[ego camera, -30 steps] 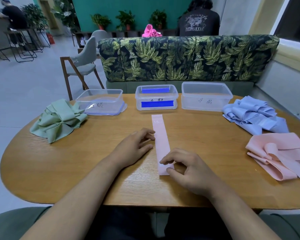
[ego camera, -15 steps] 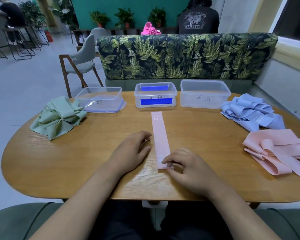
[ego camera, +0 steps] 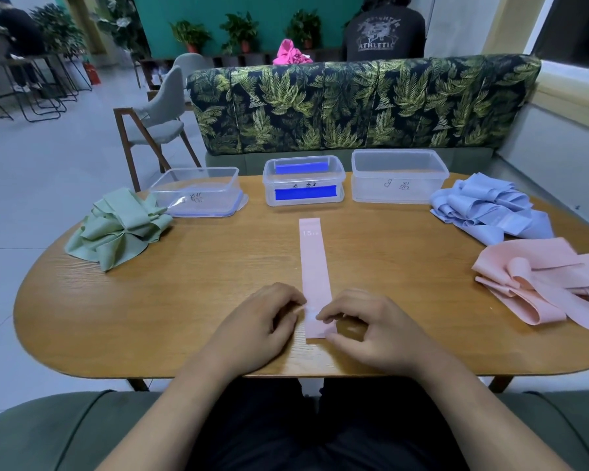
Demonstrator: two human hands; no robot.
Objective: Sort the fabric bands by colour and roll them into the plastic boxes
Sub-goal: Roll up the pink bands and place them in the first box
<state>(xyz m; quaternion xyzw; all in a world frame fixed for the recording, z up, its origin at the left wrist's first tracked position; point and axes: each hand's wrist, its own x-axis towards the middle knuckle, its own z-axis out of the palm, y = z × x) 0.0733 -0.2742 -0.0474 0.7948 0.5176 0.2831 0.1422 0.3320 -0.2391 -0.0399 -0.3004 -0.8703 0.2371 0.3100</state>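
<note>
**One pink band, roll at its start**

Item: pink band (ego camera: 313, 263), flat and lengthwise on the table (ego camera: 184, 300), far end just short of the middle box (ego camera: 303, 185).
Hands: left hand (ego camera: 259, 328) and right hand (ego camera: 378, 331), fingers curled, pinch its near end from either side.
Step, as judged: beginning the roll.
Next move calls for a tight first turn, with the edges kept square.
Which box takes pink cannot be told.

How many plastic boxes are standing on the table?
3, all along the far side of the table. The left box is beside the green bands, the middle box holds something blue, and the right box is near the light blue bands. None seems hidden.
</note>
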